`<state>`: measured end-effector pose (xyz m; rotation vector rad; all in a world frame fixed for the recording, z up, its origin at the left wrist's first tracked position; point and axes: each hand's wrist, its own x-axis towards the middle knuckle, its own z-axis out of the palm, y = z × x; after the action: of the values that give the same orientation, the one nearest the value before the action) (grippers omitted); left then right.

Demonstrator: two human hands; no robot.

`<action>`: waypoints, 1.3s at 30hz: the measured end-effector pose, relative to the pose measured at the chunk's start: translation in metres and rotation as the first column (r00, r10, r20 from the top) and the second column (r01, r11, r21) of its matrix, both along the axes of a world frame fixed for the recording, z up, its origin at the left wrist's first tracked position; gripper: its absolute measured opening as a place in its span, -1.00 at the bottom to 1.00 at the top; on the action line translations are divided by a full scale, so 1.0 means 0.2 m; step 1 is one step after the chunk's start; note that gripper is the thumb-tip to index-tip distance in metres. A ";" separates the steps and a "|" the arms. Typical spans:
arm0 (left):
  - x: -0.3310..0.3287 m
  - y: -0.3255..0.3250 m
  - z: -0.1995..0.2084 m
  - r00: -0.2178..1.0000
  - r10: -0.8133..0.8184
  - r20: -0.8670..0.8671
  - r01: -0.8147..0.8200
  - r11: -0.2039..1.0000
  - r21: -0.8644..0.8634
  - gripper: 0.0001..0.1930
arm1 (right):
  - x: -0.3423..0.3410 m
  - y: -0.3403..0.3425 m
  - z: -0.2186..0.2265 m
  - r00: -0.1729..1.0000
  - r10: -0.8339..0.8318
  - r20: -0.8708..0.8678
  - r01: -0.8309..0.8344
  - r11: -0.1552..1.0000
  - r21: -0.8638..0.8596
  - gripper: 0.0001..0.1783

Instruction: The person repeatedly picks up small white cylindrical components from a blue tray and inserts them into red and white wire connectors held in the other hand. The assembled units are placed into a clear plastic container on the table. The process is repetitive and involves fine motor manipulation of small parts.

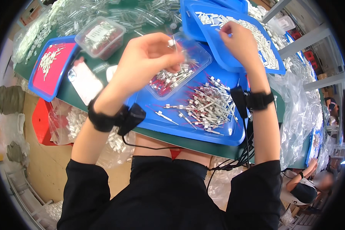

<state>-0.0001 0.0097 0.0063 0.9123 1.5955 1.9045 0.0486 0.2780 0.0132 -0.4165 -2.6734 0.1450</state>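
Note:
My left hand (151, 57) is raised above an open clear plastic box (203, 63). Its fingers are curled on a small white-ended piece (171, 43), blurred and partly hidden. In the box lie several thin white sticks with red wires (178, 78). My right hand (239, 42) hovers over the upper blue tray (214, 42), with thumb and forefinger pinched on a small white stick (217, 30). White sticks (268, 57) cover much of that tray. Below the box, a larger blue tray (157, 124) carries a heap of white sticks with red wires (214, 105).
At the left stand a lidded clear box (103, 38), a blue-rimmed pink tray (38, 78) with sticks, and a pale phone (86, 82). Clear tubes (142, 17) are piled at the back. Black cables (234, 165) hang below my right wrist. Another person (304, 188) works at far right.

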 end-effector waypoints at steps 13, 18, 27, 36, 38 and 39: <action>0.40 -0.04 0.02 0.947 -0.035 0.319 -0.049 0.966 0.253 -0.78 | 0.73 -0.63 0.10 0.902 0.126 -0.412 -0.421 0.462 -0.781 -0.85; 0.44 -0.03 0.00 0.960 0.005 0.282 -0.086 0.958 0.275 -0.78 | 0.76 -0.65 0.09 0.900 0.109 -0.421 -0.418 0.487 -0.767 -0.84; 0.51 -0.01 -0.03 0.974 0.096 0.207 -0.148 0.956 0.253 -0.72 | 0.76 -0.67 0.06 0.893 0.107 -0.436 -0.432 0.469 -0.770 -0.85; 0.42 -0.09 -0.04 0.996 0.085 0.006 -0.085 0.986 0.140 -0.89 | 0.75 -0.64 0.05 0.899 0.130 -0.417 -0.378 0.711 -0.593 -0.85; 0.42 -0.09 -0.04 0.997 0.070 -0.024 -0.065 0.987 0.149 -0.89 | 0.73 -0.62 0.05 0.848 0.301 -0.437 -0.464 0.820 -0.336 -0.82; 0.43 -0.08 -0.04 0.998 0.052 -0.037 -0.045 0.984 0.175 -0.89 | 0.72 -0.62 0.05 0.842 0.318 -0.435 -0.473 0.824 -0.313 -0.80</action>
<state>0.0859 -0.0067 -0.0012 0.9990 1.5047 2.0981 0.1917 0.1538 0.0233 0.0720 -2.3041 0.8427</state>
